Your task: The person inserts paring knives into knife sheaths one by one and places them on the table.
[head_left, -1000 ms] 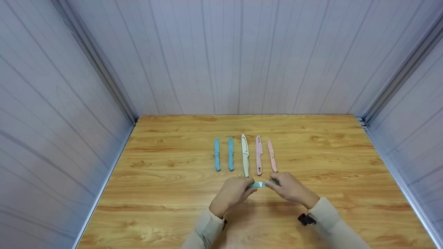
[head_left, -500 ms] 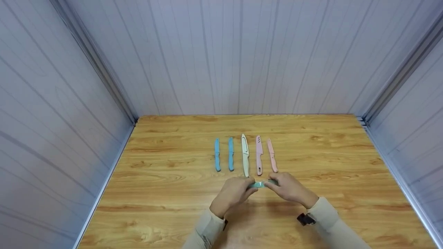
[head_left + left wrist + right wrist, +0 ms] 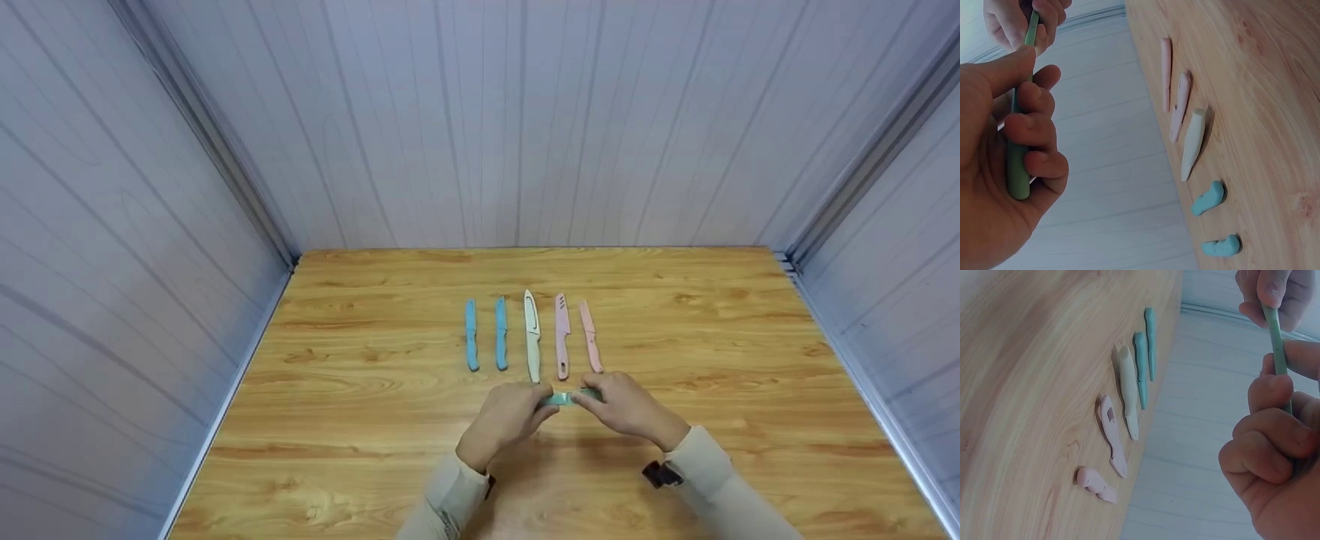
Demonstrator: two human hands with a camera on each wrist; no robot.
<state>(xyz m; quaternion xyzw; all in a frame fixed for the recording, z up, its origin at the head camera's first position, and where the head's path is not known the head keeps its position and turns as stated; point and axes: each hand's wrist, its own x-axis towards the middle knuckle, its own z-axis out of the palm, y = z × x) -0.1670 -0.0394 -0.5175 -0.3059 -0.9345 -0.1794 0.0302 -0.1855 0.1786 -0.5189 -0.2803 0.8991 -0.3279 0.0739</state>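
Observation:
A green knife (image 3: 559,399) is held crosswise between both hands above the table's front half. My left hand (image 3: 504,416) grips its rounded green handle (image 3: 1018,174), fingers curled round it in the left wrist view. Around the other end, my right hand (image 3: 628,407) curls its fingers; in the right wrist view a slim green length (image 3: 1276,337) shows between the two hands. What lies inside the right fist is hidden. Just beyond the hands lie a cream knife (image 3: 532,337), a mauve-pink knife (image 3: 562,337) and a lighter pink knife (image 3: 591,337).
Two blue knives, one (image 3: 471,335) at the row's left end and another (image 3: 501,334) beside it, lie parallel to the others on the wooden table (image 3: 337,420). Panelled walls (image 3: 480,127) enclose the table at the back and both sides.
The pale strip seen between the hands on the green knife has narrowed slightly, with the right hand shifting a little left. The knives on the table have stayed put.

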